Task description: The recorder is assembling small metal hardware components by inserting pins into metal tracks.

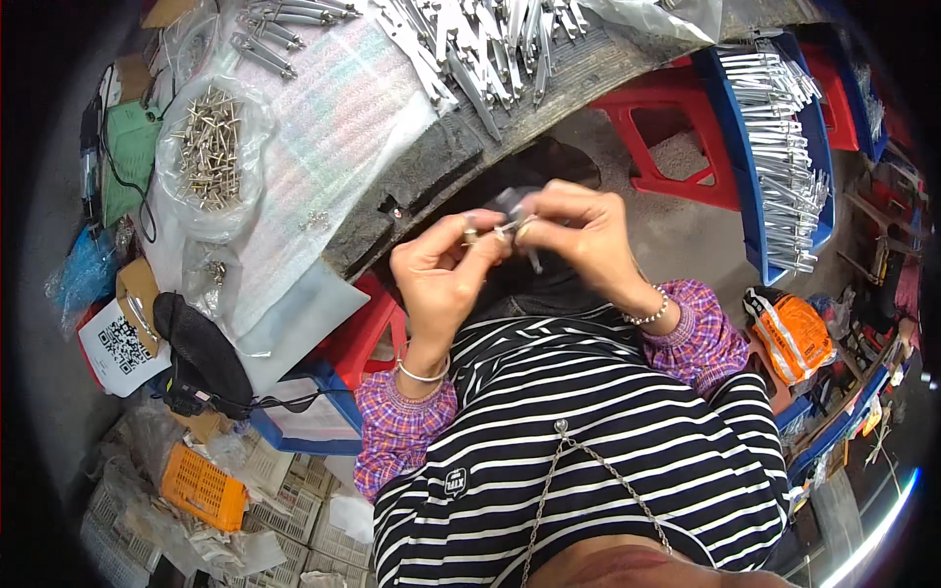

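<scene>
your left hand (441, 274) and right hand (573, 230) meet mid-air over your lap, just off the table (578, 73) edge, both pinched narrow on one small metal part (507, 231) w/ a thin pin hanging below it; can't tell exactly how the pieces join, too small. risk imo: grip is fingertips only, so a slip drops the part btwn your knees to the floor, & a tilted pin could jam. containers: clear bag (208, 152) on table holds loose rivets, blue tray (774, 157) at your right is stacked w/ long metal pieces, more of them piled loose on the table top. orange crate (201, 487) on floor at left, contents unclear.
</scene>
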A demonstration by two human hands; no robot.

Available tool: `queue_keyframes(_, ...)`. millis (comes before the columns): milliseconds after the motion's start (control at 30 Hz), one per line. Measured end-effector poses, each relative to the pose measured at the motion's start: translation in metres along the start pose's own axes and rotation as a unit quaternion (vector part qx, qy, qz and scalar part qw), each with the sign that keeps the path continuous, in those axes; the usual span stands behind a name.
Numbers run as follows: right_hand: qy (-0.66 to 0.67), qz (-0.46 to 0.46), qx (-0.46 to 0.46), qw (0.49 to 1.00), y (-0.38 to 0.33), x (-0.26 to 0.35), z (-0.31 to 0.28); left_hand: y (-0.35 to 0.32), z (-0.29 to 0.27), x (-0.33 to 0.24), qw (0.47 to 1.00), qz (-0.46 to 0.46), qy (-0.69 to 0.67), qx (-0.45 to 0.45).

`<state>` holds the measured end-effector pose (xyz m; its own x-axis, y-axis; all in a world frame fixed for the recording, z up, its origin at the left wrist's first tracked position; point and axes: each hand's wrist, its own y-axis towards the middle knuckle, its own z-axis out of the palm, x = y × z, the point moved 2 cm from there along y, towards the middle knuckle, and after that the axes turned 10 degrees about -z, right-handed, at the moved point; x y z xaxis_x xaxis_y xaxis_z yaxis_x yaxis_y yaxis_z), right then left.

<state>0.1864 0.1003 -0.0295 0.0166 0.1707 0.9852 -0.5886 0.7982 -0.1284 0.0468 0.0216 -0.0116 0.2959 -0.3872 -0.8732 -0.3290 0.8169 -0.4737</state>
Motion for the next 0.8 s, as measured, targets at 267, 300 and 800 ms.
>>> queue_keyframes(267,0.105,0.021,-0.029,0.994,-0.004,-0.005,0.01,0.004,0.0,0.0,0.999,-0.004,-0.024,0.024)
queue_keyframes(300,0.102,0.015,-0.04,0.994,-0.005,-0.006,0.009,0.005,0.0,0.001,0.999,-0.012,-0.028,0.027)
queue_keyframes(800,0.193,0.063,-0.021,0.979,-0.004,-0.005,0.013,0.0,-0.004,0.017,0.994,0.029,-0.104,-0.017)
